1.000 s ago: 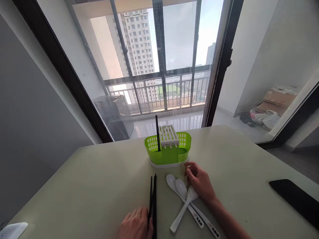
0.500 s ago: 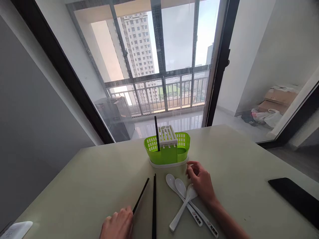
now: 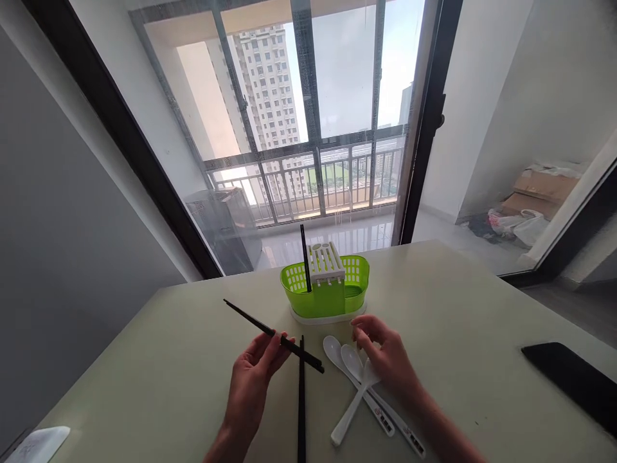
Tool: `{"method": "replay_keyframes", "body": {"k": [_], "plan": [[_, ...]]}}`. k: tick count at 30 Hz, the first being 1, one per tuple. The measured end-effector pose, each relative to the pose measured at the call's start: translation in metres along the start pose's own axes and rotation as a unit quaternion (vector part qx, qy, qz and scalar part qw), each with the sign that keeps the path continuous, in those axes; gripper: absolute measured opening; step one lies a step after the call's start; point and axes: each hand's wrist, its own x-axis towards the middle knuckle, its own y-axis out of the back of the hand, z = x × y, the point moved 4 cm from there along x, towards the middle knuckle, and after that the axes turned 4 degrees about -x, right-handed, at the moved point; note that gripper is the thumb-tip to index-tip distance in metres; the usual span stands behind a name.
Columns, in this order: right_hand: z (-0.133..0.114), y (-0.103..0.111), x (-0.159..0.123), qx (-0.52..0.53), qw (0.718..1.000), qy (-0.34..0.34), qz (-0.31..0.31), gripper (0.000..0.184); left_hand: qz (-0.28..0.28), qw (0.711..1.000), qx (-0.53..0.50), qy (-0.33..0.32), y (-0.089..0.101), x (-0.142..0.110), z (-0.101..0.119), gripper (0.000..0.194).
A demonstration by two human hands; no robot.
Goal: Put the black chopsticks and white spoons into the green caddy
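My left hand (image 3: 263, 360) is shut on a pair of black chopsticks (image 3: 248, 318), lifted above the table and slanting down to the right. Below them, another pair of black chopsticks (image 3: 301, 411) lies on the table, pointing away from me. My right hand (image 3: 378, 347) is by three white spoons, its fingers loosely bent with nothing seen between them. One spoon (image 3: 349, 411) lies crossed over the other two (image 3: 332, 350). Beyond the hands stands a green utensil basket (image 3: 328, 299) with a white slotted part on it; black chopsticks (image 3: 305, 257) stand upright in its left compartment.
A flat black object (image 3: 573, 379) lies at the table's right side. The corner of a white object (image 3: 41, 444) shows at the lower left. Past the table (image 3: 193, 360) are a glass door and a balcony, with a cardboard box (image 3: 544, 190) and bags at the right.
My left hand has picked the chopsticks up off the table and moved them up and right, turning them crosswise. My right hand has shifted slightly left.
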Motion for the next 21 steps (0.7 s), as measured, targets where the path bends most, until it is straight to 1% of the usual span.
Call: {"method": "replay_keyframes", "body": {"k": [2, 4, 6, 8, 10, 15, 18, 21], "plan": [[-0.008, -0.003, -0.001, -0.028, 0.999, 0.024, -0.027, 0.029, -0.002, 0.998, -0.060, 0.023, -0.006, 0.011, -0.019, 0.038], [-0.014, -0.005, -0.002, -0.047, 0.997, 0.041, -0.049, 0.030, -0.012, 0.995, -0.094, 0.030, -0.011, 0.020, -0.034, 0.033], [-0.018, -0.008, -0.003, -0.066, 0.994, 0.055, -0.062, 0.028, -0.020, 0.992, -0.118, 0.030, -0.013, 0.027, -0.044, 0.032], [-0.018, -0.010, -0.004, -0.088, 0.992, 0.073, -0.062, 0.026, -0.026, 0.990, -0.135, 0.029, -0.013, 0.031, -0.050, 0.033], [-0.017, -0.013, -0.005, -0.108, 0.988, 0.089, -0.062, 0.024, -0.032, 0.988, -0.146, 0.030, -0.013, 0.033, -0.054, 0.034], [-0.012, -0.020, -0.009, -0.146, 0.979, 0.109, -0.087, 0.021, -0.056, 0.988, -0.141, 0.034, -0.014, 0.033, -0.058, 0.033], [-0.012, -0.021, -0.011, -0.161, 0.979, 0.108, -0.071, 0.021, -0.055, 0.989, -0.131, 0.027, -0.017, 0.029, -0.058, 0.033], [-0.013, -0.021, -0.012, -0.151, 0.982, 0.096, -0.053, 0.022, -0.050, 0.991, -0.121, 0.028, -0.021, 0.023, -0.058, 0.036]]}}
